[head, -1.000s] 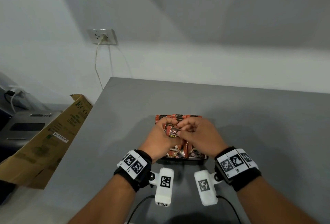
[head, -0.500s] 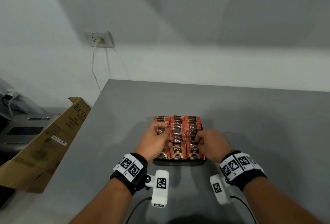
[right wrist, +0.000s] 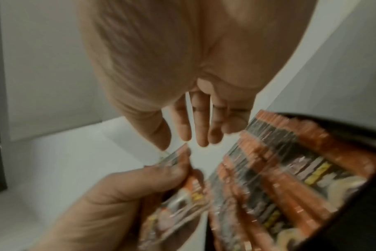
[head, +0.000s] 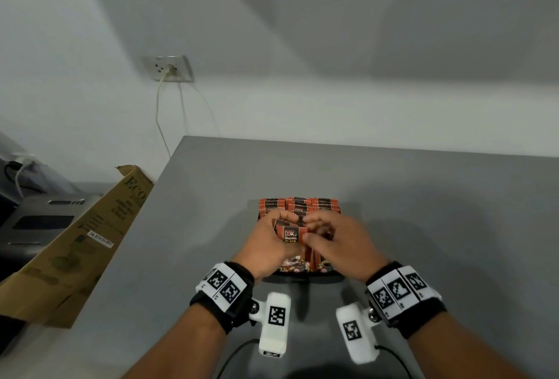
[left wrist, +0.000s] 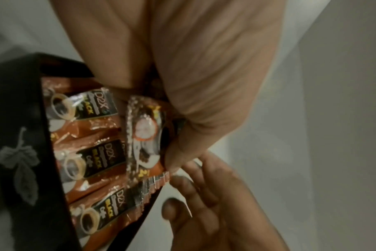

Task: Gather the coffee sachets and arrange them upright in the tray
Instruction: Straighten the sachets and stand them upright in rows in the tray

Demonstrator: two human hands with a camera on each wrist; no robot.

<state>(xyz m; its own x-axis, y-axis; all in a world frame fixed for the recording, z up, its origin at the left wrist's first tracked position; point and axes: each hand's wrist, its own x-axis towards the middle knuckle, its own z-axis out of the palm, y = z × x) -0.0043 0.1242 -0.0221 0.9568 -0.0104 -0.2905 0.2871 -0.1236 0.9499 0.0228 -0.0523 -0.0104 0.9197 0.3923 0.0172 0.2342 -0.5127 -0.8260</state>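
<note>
1 sachet [head: 291, 235] gripped by left hand [head: 266, 250] above tray [left wrist: 21, 152]; right hand [head: 341, 245] fingers [right wrist: 201, 129] extended, nothing held.

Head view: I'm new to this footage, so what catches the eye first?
Both hands meet over a black tray packed with orange coffee sachets in the middle of the grey table. The left hand grips a lifted sachet; the right hand hovers beside it, fingers relaxed.

Left hand [head: 266, 245] curled in a pinching grip; right hand [head: 338, 245] beside it, fingers straight.
</note>
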